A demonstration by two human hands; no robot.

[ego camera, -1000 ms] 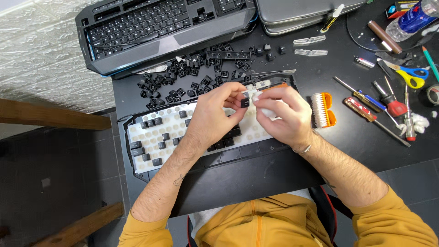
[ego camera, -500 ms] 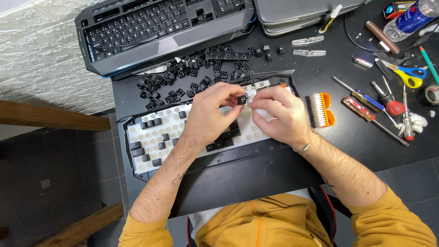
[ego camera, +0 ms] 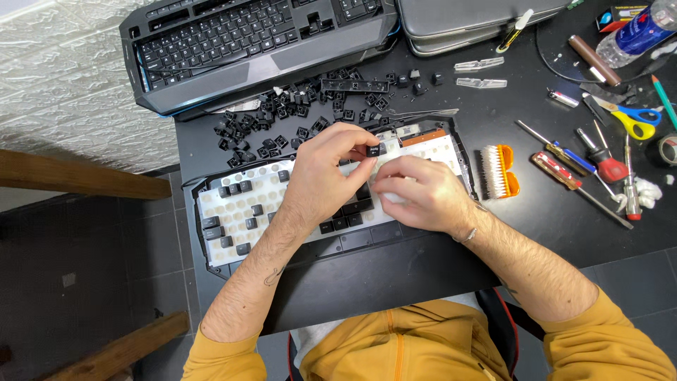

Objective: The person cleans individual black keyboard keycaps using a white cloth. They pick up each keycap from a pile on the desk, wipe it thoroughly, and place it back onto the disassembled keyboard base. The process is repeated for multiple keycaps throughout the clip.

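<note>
A partly stripped keyboard point(ego camera: 233, 204) with a white plate and a few black keycaps lies on the black desk in front of me. My left hand point(ego camera: 324, 176) pinches a small black keycap point(ego camera: 374, 149) between thumb and fingers, above the keyboard's upper middle. My right hand point(ego camera: 416, 194) rests on the keyboard just right of it, fingers curled over something white that is mostly hidden. A heap of loose black keycaps point(ego camera: 282, 116) lies just beyond the keyboard.
A second, complete black keyboard point(ego camera: 247, 42) lies at the back. An orange-handled brush point(ego camera: 497, 171) sits right of the stripped keyboard. Screwdrivers point(ego camera: 585, 162), scissors point(ego camera: 631, 116) and a bottle point(ego camera: 635, 32) lie at the right. A grey case point(ego camera: 458, 21) is at the back.
My left hand has shifted slightly right with the keycap between its fingers. My right hand has stayed on the keyboard, drawing a little lower.
</note>
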